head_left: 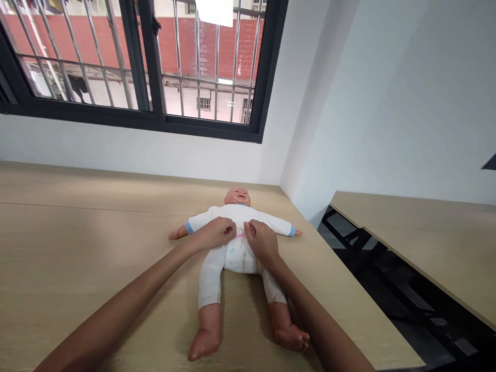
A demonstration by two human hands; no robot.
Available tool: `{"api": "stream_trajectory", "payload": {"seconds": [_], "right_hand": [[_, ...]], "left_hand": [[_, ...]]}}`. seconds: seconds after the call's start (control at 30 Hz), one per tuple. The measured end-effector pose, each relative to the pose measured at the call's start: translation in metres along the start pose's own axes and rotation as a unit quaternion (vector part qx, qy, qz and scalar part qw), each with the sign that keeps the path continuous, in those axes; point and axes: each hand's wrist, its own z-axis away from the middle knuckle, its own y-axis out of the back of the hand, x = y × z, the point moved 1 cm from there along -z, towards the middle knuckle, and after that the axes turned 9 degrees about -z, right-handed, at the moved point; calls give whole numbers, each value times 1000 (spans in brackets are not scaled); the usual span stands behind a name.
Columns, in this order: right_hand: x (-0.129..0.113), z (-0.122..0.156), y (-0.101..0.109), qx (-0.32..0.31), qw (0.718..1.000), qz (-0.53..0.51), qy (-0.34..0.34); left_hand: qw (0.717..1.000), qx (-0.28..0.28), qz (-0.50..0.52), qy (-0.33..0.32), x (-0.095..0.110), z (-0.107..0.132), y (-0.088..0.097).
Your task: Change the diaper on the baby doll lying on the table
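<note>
A baby doll point(238, 196) lies on its back on a light wood table point(85, 248), with its head away from me and its arms spread. It wears a white long-sleeved garment point(236, 214) with blue cuffs, and white legs end above its bare feet. At its middle sits a diaper point(237, 258) with a pink waistband. My left hand point(214, 233) pinches the garment's lower edge at the doll's waist. My right hand point(261, 240) grips the same edge, close beside the left. The fingertips nearly meet above the pink band.
The table runs to a white wall and a barred, dark-framed window point(155, 67) at the far side. Its right edge drops to a dark gap, and a second wood table point(411, 237) stands beyond it.
</note>
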Motion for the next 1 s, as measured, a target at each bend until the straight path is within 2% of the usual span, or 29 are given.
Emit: {"api": "stream_trajectory", "payload": {"seconds": [0.17,0.33,0.47,0.7,0.87,1.0], "right_hand": [[0,1,-1,29,1000,8,7],[-3,1,-1,6,1000,29,4],[-4,2,0,-4,998,53,20],[0,0,0,26,999,28,13],[3,0,-2,17,999,36,-9],[2,0,-3,-3,999,40,-16]], "left_hand": [[1000,-3,-6,8,2,2,1],[998,14,-57,28,9,2,-9],[998,11,-55,35,8,1,-12],[1000,27,-3,-11,-5,-1,-11],[998,37,-38,20,-6,1,-11],[998,22,-47,36,-4,1,-15]]}}
